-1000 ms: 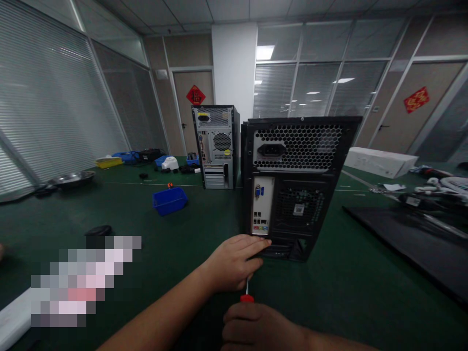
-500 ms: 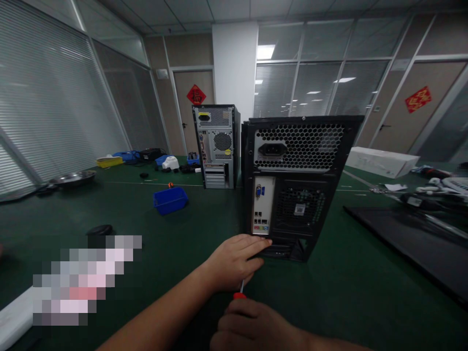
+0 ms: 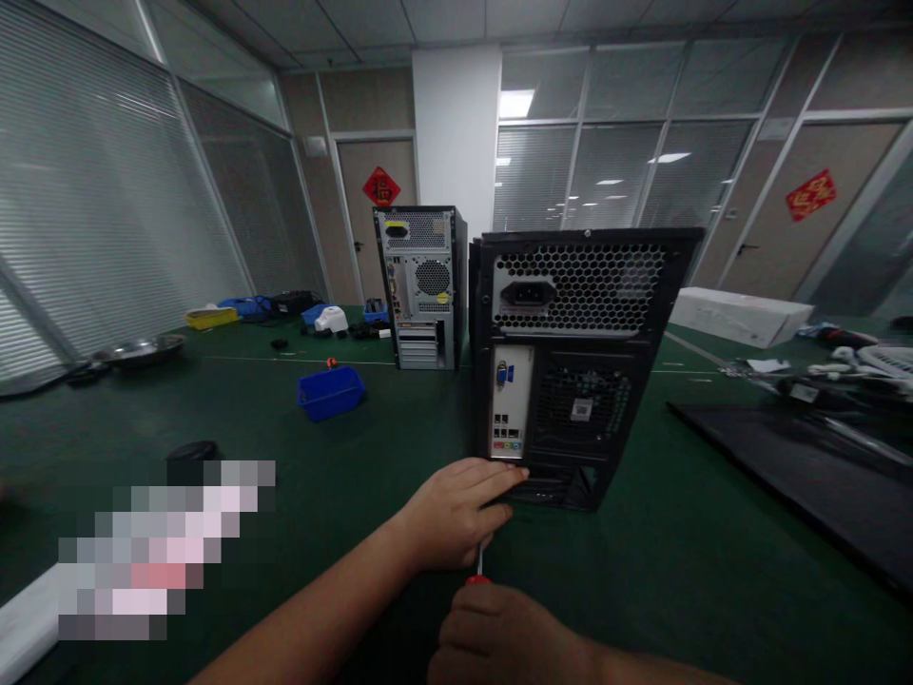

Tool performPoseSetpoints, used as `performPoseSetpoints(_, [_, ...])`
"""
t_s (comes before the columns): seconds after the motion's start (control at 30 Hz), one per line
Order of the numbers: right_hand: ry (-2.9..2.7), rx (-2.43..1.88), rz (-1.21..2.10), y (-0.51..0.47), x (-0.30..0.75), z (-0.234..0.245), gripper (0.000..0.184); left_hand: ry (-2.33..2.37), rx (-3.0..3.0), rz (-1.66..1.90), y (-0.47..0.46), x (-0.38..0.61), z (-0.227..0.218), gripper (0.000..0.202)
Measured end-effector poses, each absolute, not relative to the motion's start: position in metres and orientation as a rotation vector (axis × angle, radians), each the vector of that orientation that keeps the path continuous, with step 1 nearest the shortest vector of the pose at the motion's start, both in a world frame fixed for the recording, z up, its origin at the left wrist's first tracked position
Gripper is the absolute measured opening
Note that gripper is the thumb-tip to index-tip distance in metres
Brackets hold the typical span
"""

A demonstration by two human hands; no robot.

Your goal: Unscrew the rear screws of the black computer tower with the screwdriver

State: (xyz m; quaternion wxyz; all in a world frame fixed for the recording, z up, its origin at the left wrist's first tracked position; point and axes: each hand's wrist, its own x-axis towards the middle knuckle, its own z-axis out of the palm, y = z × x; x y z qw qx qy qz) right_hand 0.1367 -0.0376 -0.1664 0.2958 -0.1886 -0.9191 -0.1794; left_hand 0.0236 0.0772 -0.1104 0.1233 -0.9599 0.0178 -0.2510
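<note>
A black computer case stands upright with its back panel toward me. My left hand lies at its lower left corner, fingers stretched out and touching the panel just below the ports. Closer to me, my right hand is closed around a screwdriver, whose red handle end and thin metal shaft show above the fist. The shaft points up toward the underside of my left hand; its tip is hidden there.
A second computer case stands farther back. Left of it are a blue bin and a metal bowl. On the right lie a black flat panel and a white box. A blurred-out object lies at the near left.
My right hand and the screwdriver have shifted slightly right, and the shaft stands a bit differently. My left hand stays on the case. The view has moved very slightly.
</note>
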Motion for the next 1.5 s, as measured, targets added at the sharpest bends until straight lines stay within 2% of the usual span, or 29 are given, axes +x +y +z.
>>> performPoseSetpoints(0.17, [-2.617, -0.537, -0.469, -0.036, 0.135, -0.172, 0.034, 0.051, -2.798, -0.745, 0.077, 0.023, -0.111, 0.023])
performPoseSetpoints(0.3, [-2.511, -0.52, -0.48, -0.034, 0.131, -0.173, 0.027, 0.053, -2.787, -0.778, 0.077, 0.024, -0.11, 0.021])
performPoseSetpoints(0.4, [-2.357, -0.474, -0.488, -0.033, 0.129, -0.165, 0.023, 0.053, -2.772, -0.802, 0.076, 0.024, -0.11, 0.019])
performPoseSetpoints(0.57, [-2.105, -0.439, -0.469, -0.039, 0.126, -0.139, 0.037, 0.059, -2.746, -0.85, 0.076, 0.026, -0.109, 0.017])
performPoseSetpoints(0.83, [-2.158, -0.331, -0.34, -0.044, 0.135, -0.126, 0.038, 0.064, -2.788, -0.776, 0.077, 0.024, -0.11, 0.023])
performPoseSetpoints(0.93, [-2.207, -0.32, -0.302, -0.042, 0.139, -0.139, 0.035, 0.05, -2.796, -0.758, 0.077, 0.023, -0.11, 0.026])
performPoseSetpoints(1.07, [-2.484, -0.415, -0.424, -0.04, 0.14, -0.169, 0.014, 0.052, -2.794, -0.744, 0.077, 0.024, -0.109, 0.025])
performPoseSetpoints(1.17, [-2.566, -0.434, -0.44, -0.038, 0.136, -0.18, 0.022, 0.057, -2.794, -0.744, 0.077, 0.024, -0.109, 0.024])
performPoseSetpoints(1.23, [-2.446, -0.404, -0.433, -0.038, 0.133, -0.177, 0.02, 0.058, -2.793, -0.746, 0.077, 0.024, -0.109, 0.023])
performPoseSetpoints(1.5, [-2.188, -0.322, -0.418, -0.04, 0.129, -0.136, 0.041, 0.058, -2.77, -0.79, 0.077, 0.024, -0.109, 0.017])
